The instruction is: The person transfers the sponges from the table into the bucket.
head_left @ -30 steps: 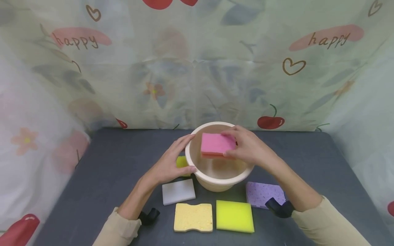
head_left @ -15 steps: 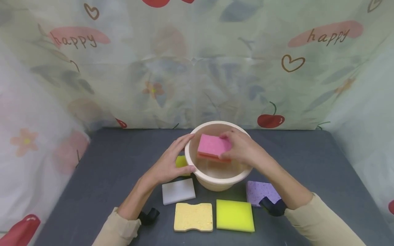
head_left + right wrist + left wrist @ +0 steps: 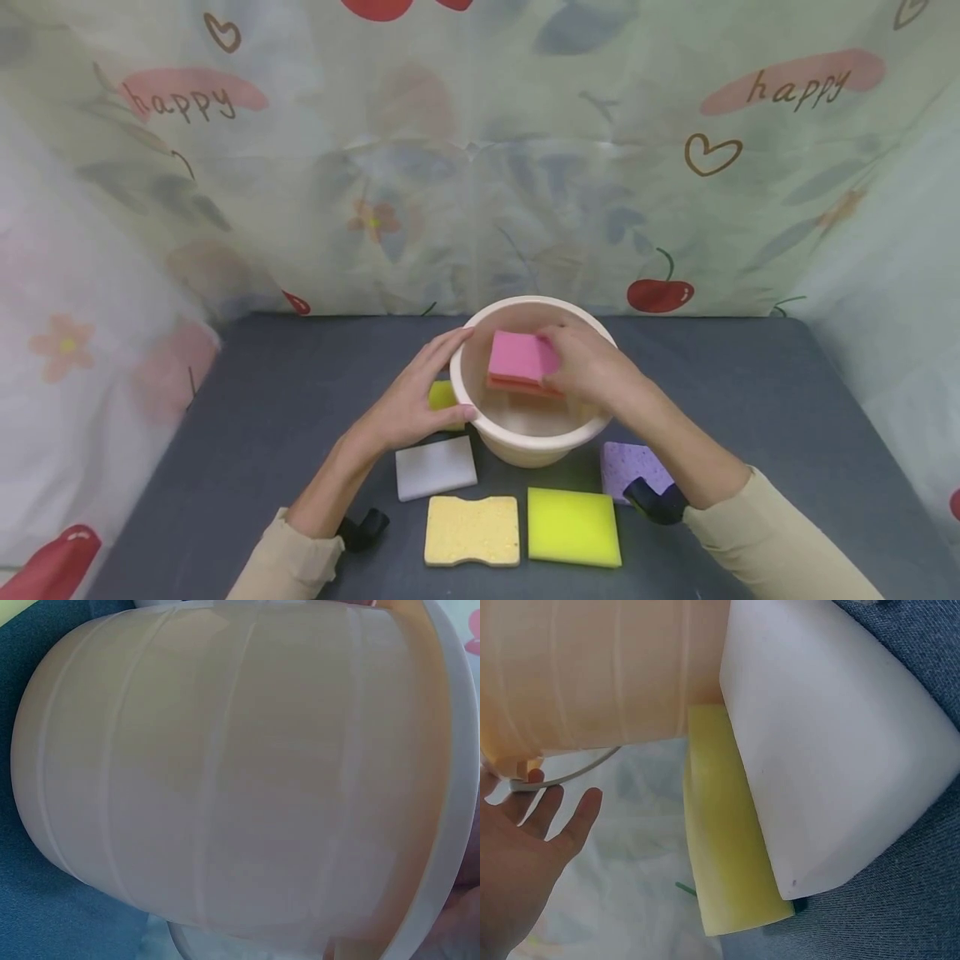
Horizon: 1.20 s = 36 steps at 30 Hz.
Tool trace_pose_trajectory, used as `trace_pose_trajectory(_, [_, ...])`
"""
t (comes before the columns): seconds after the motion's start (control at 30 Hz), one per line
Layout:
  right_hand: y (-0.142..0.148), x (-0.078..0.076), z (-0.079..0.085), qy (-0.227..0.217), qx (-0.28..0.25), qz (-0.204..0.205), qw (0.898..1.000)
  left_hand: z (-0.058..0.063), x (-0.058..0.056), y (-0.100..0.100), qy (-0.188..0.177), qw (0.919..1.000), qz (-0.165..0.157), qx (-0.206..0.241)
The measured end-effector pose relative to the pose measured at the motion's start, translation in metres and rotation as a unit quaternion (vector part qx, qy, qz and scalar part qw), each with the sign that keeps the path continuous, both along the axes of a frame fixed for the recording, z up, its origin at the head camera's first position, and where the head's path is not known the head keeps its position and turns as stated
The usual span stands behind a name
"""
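Observation:
My right hand (image 3: 588, 365) reaches into a cream bucket (image 3: 530, 442) and pinches a pink sponge (image 3: 521, 357) by its right side. An orange-red layer shows under the pink top. In the head view, my left hand (image 3: 412, 396) lies against the bucket's left rim, fingers and thumb spread and nearly straight. The left wrist view has that hand (image 3: 525, 855) beside the rim and the bucket's thin handle (image 3: 577, 774). In the right wrist view, the bucket wall (image 3: 247, 772) fills the frame and hides most of the right hand. The bucket's bottom is partly hidden.
Before the bucket lie a white sponge (image 3: 436, 468), a pale yellow notched sponge (image 3: 472, 531), a bright yellow sponge (image 3: 573, 527) and a purple sponge (image 3: 633, 471) partly under the right forearm. A yellow-green sponge (image 3: 444, 396) sits behind the left hand. Patterned curtains (image 3: 480, 208) enclose the dark table (image 3: 300, 375).
My right hand has moved left and lower into the bucket with the pink sponge. The left hand and the loose sponges have stayed where they were.

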State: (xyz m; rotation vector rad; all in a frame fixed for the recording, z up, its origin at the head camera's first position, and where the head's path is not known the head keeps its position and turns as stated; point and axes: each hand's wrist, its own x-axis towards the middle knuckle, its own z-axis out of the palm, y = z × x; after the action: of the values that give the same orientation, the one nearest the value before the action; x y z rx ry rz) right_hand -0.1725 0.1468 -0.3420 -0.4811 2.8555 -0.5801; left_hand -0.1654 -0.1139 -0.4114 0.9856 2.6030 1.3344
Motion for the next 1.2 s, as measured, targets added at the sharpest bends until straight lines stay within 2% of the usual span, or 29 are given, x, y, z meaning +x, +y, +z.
trace_pose_trajectory(0.17, [-0.002, 0.003, -0.001, -0.018, -0.042, -0.011, 0.999, 0.000, 0.000, 0.001, 0.002, 1.0000, -0.002, 0.006])
trace_pose_trajectory(0.23, [-0.003, 0.004, -0.002, -0.018, -0.041, -0.018, 0.999, -0.001, 0.000, 0.001, 0.000, 0.9999, -0.005, 0.010])
trace_pose_trajectory(0.4, [-0.005, 0.005, -0.003, 0.001, 0.023, -0.020, 1.000, -0.003, 0.000, 0.001, -0.002, 0.9998, -0.009, 0.015])
trace_pose_trajectory(0.5, [-0.005, 0.004, -0.003, 0.009, 0.046, -0.015, 0.999, -0.003, 0.000, 0.001, 0.001, 0.9998, -0.008, 0.017])
trace_pose_trajectory(0.6, [-0.006, 0.004, -0.002, 0.001, 0.046, -0.020, 0.999, -0.003, 0.000, 0.001, 0.001, 0.9998, -0.006, 0.020])
trace_pose_trajectory(0.93, [0.001, 0.010, 0.003, -0.009, -0.033, -0.013, 0.999, -0.004, 0.000, 0.001, 0.005, 0.9997, -0.006, 0.023])
trace_pose_trajectory(1.1, [0.008, 0.013, 0.005, -0.034, -0.108, -0.003, 0.994, -0.003, 0.001, 0.002, 0.001, 0.9997, -0.003, 0.025])
trace_pose_trajectory(1.2, [0.011, 0.015, 0.005, -0.040, -0.134, 0.000, 0.990, -0.003, 0.001, 0.002, -0.004, 0.9997, 0.001, 0.024])
